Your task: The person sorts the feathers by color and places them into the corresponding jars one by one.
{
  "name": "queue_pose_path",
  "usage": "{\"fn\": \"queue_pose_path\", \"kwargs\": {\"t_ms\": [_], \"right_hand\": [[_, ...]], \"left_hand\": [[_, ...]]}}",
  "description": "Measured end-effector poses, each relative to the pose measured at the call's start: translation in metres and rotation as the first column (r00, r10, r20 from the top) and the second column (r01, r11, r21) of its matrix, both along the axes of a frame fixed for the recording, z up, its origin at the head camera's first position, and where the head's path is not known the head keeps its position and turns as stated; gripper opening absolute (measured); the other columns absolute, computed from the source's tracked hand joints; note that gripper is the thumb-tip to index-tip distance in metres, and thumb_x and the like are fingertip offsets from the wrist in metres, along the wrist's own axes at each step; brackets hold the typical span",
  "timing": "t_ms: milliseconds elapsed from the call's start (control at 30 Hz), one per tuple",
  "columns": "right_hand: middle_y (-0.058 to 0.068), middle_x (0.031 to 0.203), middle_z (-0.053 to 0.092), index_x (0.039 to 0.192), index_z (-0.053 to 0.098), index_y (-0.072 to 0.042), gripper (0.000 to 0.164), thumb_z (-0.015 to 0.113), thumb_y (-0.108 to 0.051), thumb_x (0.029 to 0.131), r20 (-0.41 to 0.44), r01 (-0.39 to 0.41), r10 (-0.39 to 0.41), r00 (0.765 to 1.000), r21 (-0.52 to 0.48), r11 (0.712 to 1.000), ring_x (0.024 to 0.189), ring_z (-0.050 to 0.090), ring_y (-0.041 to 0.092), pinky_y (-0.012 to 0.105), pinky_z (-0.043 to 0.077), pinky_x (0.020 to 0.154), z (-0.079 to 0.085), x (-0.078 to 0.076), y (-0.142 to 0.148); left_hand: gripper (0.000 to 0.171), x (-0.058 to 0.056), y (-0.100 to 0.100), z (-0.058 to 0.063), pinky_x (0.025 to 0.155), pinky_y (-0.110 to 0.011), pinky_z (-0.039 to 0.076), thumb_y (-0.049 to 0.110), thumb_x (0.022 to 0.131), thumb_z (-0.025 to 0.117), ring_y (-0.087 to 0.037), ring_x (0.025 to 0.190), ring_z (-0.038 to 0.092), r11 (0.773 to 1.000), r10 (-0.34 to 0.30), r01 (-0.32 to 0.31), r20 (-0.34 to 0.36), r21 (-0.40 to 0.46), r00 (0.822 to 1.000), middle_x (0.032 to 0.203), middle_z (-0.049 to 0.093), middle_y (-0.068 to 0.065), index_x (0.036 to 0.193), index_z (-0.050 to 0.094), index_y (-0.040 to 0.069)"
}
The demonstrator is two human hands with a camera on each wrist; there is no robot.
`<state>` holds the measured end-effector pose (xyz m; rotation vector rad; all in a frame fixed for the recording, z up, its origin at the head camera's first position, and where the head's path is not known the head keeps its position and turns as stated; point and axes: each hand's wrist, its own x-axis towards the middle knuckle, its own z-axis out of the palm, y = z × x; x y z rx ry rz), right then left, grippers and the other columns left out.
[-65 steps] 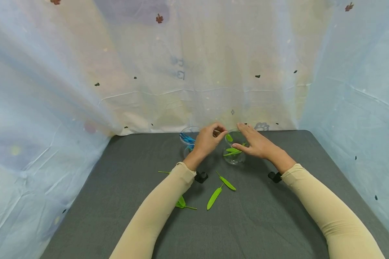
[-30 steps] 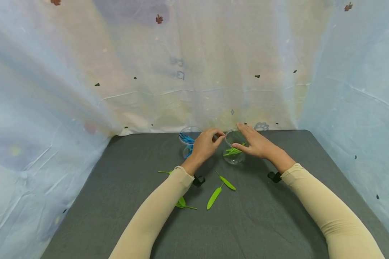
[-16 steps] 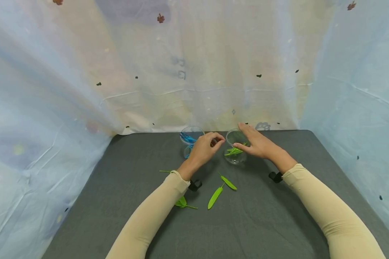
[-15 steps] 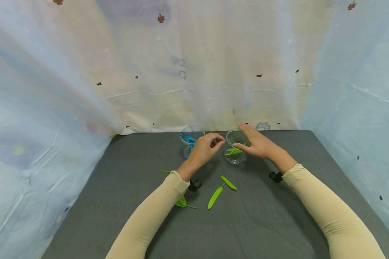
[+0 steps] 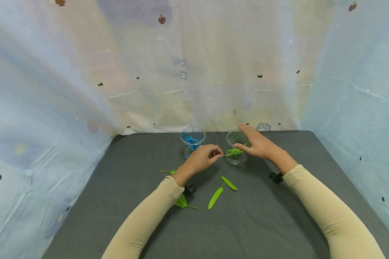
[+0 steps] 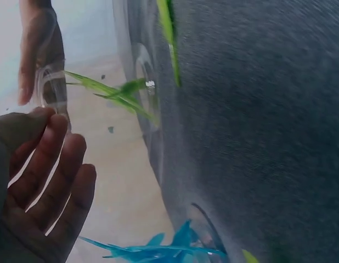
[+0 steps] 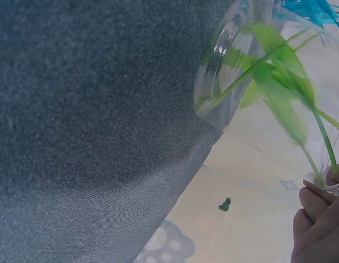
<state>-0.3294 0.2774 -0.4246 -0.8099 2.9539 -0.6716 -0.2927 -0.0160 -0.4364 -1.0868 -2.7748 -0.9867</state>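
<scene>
In the head view, my right hand (image 5: 259, 143) holds a clear plastic cup (image 5: 236, 160) at its rim, thumb on the near side and fingers on the far side. Several green leaves (image 7: 279, 82) with thin stems stand inside that cup. My left hand (image 5: 201, 158) hovers just left of the cup, fingers loosely bent, thumb and forefinger close together. Nothing shows between them in the left wrist view, where the left fingers (image 6: 57, 170) overlap the cup's rim. Two loose leaves (image 5: 215, 198) lie on the table in front of the cup.
A second clear cup (image 5: 187, 152) with blue leaf-like pieces (image 5: 190, 139) stands left of the first. More green leaves (image 5: 182, 201) lie partly hidden by my left forearm. The grey table (image 5: 262, 223) ends at a patterned curtain (image 5: 210, 72) behind the cups.
A leaf seen at the cup's mouth earlier no longer shows there. My left hand has moved down and left from the rim; the right hand keeps its place on the cup.
</scene>
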Motion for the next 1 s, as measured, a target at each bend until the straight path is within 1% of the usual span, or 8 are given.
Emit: {"fn": "queue_pose_path", "kwargs": {"t_ms": [133,267,367,467,567,667,867,1000], "right_hand": [[0.020,0.179,0.009,0.174,0.007,-0.012,0.100,0.057,-0.064,0.106,0.003,0.001,-0.001,1.000,-0.004,1.000,0.163,0.009,0.050,0.072,0.013,0.128,0.001,0.001,0.000],[0.019,0.179,0.009,0.174,0.006,-0.013,0.100,0.056,-0.065,0.106,0.007,0.003,-0.003,1.000,-0.002,1.000,0.163,0.008,0.049,0.071,0.012,0.128,0.000,0.001,0.001],[0.018,0.180,0.008,0.174,0.005,-0.013,0.100,0.055,-0.066,0.106,0.011,0.004,-0.004,1.000,0.004,1.000,0.164,0.007,0.049,0.071,0.012,0.128,0.000,0.001,0.002],[0.019,0.180,0.008,0.174,0.004,-0.013,0.101,0.055,-0.067,0.106,0.013,0.002,-0.002,1.000,0.011,1.000,0.164,0.007,0.049,0.071,0.012,0.128,-0.001,0.001,0.002],[0.019,0.179,0.008,0.174,0.004,-0.013,0.100,0.055,-0.067,0.106,0.013,0.005,-0.005,1.000,0.015,1.000,0.164,0.007,0.048,0.071,0.012,0.128,-0.001,0.000,0.002],[0.019,0.180,0.008,0.174,0.004,-0.014,0.100,0.054,-0.066,0.106,0.014,0.007,-0.007,1.000,0.015,1.000,0.164,0.007,0.047,0.070,0.013,0.128,-0.001,0.000,0.002],[0.019,0.180,0.008,0.174,0.004,-0.014,0.099,0.055,-0.065,0.107,0.013,0.004,-0.004,1.000,0.009,1.000,0.164,0.007,0.046,0.070,0.013,0.129,-0.001,0.001,0.001],[0.018,0.180,0.008,0.175,0.004,-0.015,0.099,0.055,-0.066,0.106,0.012,0.006,-0.006,1.000,0.009,1.000,0.165,0.007,0.045,0.070,0.013,0.128,-0.002,0.001,0.001]], "left_hand": [[0.020,-0.002,-0.003,-0.005,0.083,-0.028,0.059,0.023,0.110,0.066,-0.011,0.095,0.070,0.996,-0.039,0.043,0.058,-0.073,0.998,0.111,0.076,-0.002,0.118,0.078,0.010],[0.016,-0.004,-0.004,-0.009,0.084,-0.027,0.059,0.021,0.109,0.068,-0.011,0.097,0.070,0.983,-0.073,0.089,0.103,-0.160,0.992,0.111,0.074,0.003,0.118,0.078,0.012],[0.013,-0.005,-0.005,-0.014,0.084,-0.027,0.058,0.020,0.108,0.068,-0.011,0.098,0.070,0.971,-0.083,0.110,0.128,-0.214,0.988,0.111,0.073,0.004,0.117,0.077,0.014],[0.009,-0.007,-0.005,-0.019,0.083,-0.027,0.057,0.022,0.108,0.070,-0.008,0.095,0.068,0.961,-0.078,0.113,0.145,-0.254,0.986,0.110,0.073,0.007,0.114,0.075,0.018],[0.005,-0.008,-0.005,-0.023,0.081,-0.027,0.057,0.024,0.107,0.071,-0.005,0.091,0.066,0.954,-0.071,0.113,0.159,-0.277,0.985,0.106,0.072,0.010,0.111,0.074,0.022],[0.005,-0.009,-0.005,-0.025,0.081,-0.027,0.056,0.024,0.106,0.072,-0.005,0.089,0.066,0.950,-0.068,0.116,0.169,-0.290,0.983,0.104,0.071,0.011,0.110,0.074,0.023],[0.008,-0.010,-0.002,-0.026,0.086,-0.028,0.056,0.027,0.104,0.075,-0.005,0.094,0.066,0.934,-0.073,0.126,0.167,-0.334,0.983,0.105,0.071,0.010,0.110,0.073,0.024],[0.010,-0.011,-0.001,-0.028,0.086,-0.029,0.055,0.030,0.102,0.077,-0.006,0.095,0.063,0.924,-0.073,0.130,0.167,-0.359,0.983,0.106,0.067,0.009,0.109,0.072,0.025]]}}
